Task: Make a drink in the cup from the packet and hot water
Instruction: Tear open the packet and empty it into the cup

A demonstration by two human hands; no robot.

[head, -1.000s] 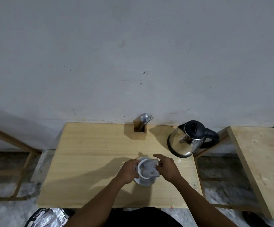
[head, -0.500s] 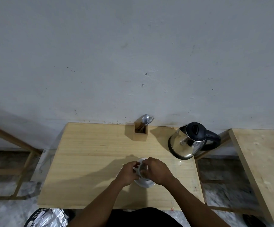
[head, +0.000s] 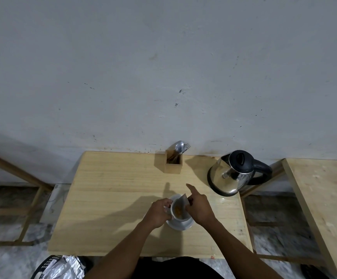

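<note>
A white cup [head: 178, 215] stands on a white saucer [head: 180, 224] near the front of the wooden table [head: 113, 198]. Brownish powder lies inside the cup. My left hand [head: 159, 213] grips the cup's left side. My right hand [head: 198, 206] holds a small grey packet [head: 183, 202] tilted over the cup's mouth, with the index finger stretched out toward the wall. A steel kettle [head: 231, 176] with a black lid and handle sits at the table's back right, apart from both hands.
A wooden holder [head: 173, 164] with a spoon and a fork stands at the back edge by the grey wall. A second wooden surface [head: 322, 202] lies to the right. A dark basket [head: 58, 266] of silver wrappers sits on the floor, front left.
My right hand has lifted off the cup's top and tipped the packet over it, so powder shows inside. My left hand has stayed on the cup.
</note>
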